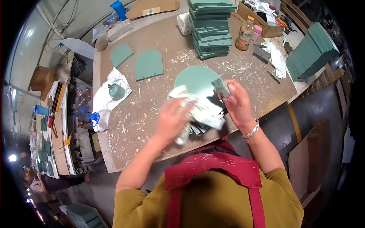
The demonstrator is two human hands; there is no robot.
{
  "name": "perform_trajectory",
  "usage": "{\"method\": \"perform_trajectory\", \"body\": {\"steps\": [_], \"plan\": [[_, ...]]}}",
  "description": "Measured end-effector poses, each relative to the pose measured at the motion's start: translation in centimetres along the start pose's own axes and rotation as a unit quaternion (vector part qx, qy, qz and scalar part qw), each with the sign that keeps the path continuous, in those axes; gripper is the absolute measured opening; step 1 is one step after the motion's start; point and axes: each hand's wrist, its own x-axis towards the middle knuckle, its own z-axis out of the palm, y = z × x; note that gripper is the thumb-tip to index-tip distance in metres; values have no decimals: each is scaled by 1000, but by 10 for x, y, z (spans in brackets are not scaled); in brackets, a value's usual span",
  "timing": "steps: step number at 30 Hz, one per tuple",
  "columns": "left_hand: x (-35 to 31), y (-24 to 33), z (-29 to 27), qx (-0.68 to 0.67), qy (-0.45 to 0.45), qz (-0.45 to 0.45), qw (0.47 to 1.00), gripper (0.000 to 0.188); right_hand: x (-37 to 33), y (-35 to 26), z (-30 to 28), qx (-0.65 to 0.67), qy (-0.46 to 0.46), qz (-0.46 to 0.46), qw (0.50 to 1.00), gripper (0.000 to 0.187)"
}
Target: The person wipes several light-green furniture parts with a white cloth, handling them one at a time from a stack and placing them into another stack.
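Close to the table's near edge, my left hand (pixel 172 118) is closed on a crumpled white cloth (pixel 203 113); the hand is slightly blurred. My right hand (pixel 238 102), with a bracelet at the wrist, pinches a small grey-green flat piece (pixel 221 87) between thumb and fingers. What kind of piece it is I cannot make out. Just beyond the hands lies a pale green panel with a rounded far edge (pixel 195 78), its near part covered by the cloth. Dark and white flat bits show under the cloth.
A tall stack of green panels (pixel 211 32) stands at the far side. Two rounded green panels (pixel 149 65) lie left of it. A bottle (pixel 245 34) and a pink jar (pixel 256 32) stand right. More panels (pixel 310 53) stand at the right edge. A plastic jug (pixel 102 119) sits left.
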Motion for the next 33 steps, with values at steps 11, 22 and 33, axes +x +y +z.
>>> {"method": "perform_trajectory", "body": {"steps": [11,22,33], "plan": [[62,-70,-9,-284,33,-317,904,35,1,-13,13,-178,-182,76,964,24],[117,-93,-9,-291,-15,-248,924,31,20,1,21,-194,-239,45,950,23],[216,-25,-5,-129,-182,130,966,34,22,5,16,-240,-235,-9,942,28]]}}
